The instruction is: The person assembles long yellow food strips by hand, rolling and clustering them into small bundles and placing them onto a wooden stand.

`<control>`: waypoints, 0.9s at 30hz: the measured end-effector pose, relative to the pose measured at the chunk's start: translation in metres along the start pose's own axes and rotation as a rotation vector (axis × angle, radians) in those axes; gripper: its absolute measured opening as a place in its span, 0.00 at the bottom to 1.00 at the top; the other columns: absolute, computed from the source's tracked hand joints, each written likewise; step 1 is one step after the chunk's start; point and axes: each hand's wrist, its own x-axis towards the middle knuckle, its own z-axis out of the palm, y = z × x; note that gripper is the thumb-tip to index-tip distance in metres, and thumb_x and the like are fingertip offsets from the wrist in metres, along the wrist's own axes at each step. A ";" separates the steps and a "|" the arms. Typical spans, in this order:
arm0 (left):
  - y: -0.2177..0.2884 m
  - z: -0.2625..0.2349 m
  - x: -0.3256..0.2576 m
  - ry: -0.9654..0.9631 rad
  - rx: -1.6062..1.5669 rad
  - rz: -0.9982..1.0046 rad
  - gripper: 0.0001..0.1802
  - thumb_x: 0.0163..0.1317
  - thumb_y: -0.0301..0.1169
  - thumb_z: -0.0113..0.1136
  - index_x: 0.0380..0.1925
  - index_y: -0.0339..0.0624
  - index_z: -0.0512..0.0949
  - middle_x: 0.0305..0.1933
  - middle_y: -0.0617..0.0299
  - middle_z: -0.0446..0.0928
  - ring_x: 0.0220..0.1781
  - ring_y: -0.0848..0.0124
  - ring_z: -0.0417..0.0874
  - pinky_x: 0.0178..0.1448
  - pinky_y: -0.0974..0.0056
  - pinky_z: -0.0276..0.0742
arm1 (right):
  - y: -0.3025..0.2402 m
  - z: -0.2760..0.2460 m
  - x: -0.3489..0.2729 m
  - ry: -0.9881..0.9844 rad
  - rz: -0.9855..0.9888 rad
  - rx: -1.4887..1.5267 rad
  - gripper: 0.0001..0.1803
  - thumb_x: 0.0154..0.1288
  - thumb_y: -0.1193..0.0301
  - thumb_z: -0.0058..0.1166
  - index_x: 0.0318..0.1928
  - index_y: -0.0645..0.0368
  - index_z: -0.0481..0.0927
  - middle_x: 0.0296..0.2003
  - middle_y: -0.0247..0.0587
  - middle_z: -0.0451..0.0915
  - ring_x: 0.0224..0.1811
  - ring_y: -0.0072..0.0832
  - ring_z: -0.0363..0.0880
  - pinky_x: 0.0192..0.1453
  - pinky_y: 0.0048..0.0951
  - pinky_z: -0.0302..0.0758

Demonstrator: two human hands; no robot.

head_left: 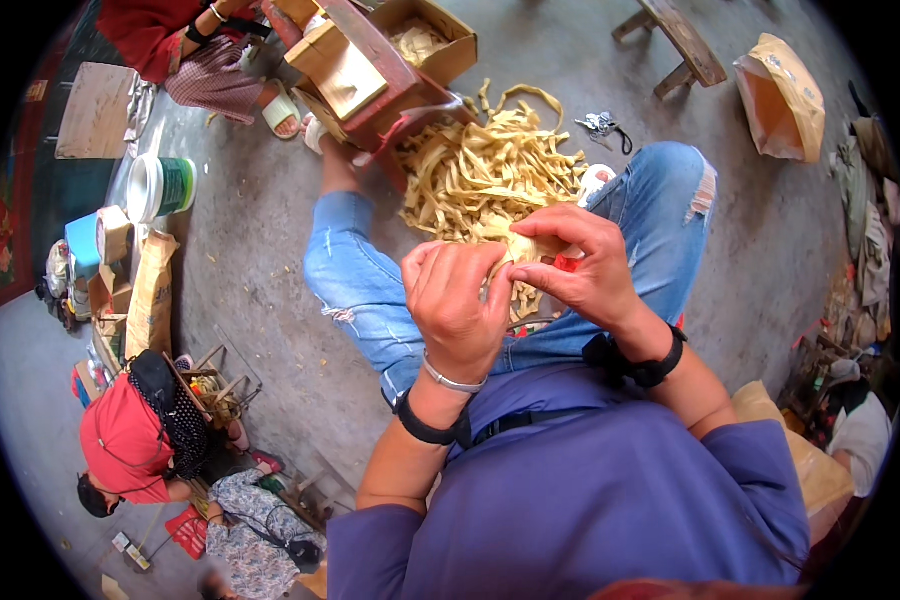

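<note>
Above my lap, my left hand and my right hand meet with thumbs and fingertips pinched together. Between them is a small pale-yellow strip piece, mostly covered by my fingers, so its exact shape is hard to make out. Just beyond my hands, a loose heap of long yellow strips lies on the floor between my legs. Something red shows behind the right fingers, too hidden to name.
A red wooden bench with open cardboard boxes stands beyond the heap, near a person in red. Keys lie on the floor. A wooden stool and paper bag are far right. Buckets and two other people are at left.
</note>
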 end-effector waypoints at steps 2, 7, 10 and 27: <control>0.006 -0.007 0.003 -0.086 -0.143 -0.121 0.09 0.44 0.20 0.61 0.28 0.42 0.78 0.26 0.63 0.78 0.31 0.67 0.78 0.48 0.63 0.69 | 0.006 -0.004 -0.001 -0.083 0.013 0.034 0.14 0.47 0.74 0.68 0.36 0.63 0.82 0.30 0.39 0.80 0.28 0.22 0.78 0.33 0.21 0.74; 0.017 -0.013 0.010 -0.155 -0.136 -0.155 0.08 0.44 0.21 0.61 0.27 0.43 0.76 0.25 0.65 0.77 0.31 0.69 0.78 0.49 0.64 0.67 | -0.001 -0.013 -0.007 -0.313 0.139 -0.025 0.06 0.53 0.76 0.53 0.33 0.64 0.79 0.30 0.37 0.78 0.32 0.23 0.77 0.36 0.23 0.73; 0.017 -0.007 0.010 -0.140 -0.124 -0.191 0.08 0.44 0.22 0.62 0.26 0.43 0.75 0.25 0.66 0.75 0.31 0.69 0.77 0.47 0.65 0.67 | 0.011 -0.007 -0.014 -0.237 0.296 0.486 0.07 0.54 0.77 0.52 0.34 0.64 0.78 0.37 0.37 0.77 0.41 0.23 0.75 0.45 0.24 0.72; 0.011 0.003 0.003 -0.138 -0.403 -0.267 0.12 0.51 0.20 0.65 0.37 0.33 0.78 0.33 0.59 0.75 0.33 0.73 0.78 0.38 0.71 0.75 | 0.010 0.000 -0.031 -0.049 0.672 1.041 0.10 0.65 0.75 0.51 0.45 0.64 0.77 0.41 0.32 0.70 0.22 0.12 0.62 0.23 0.18 0.59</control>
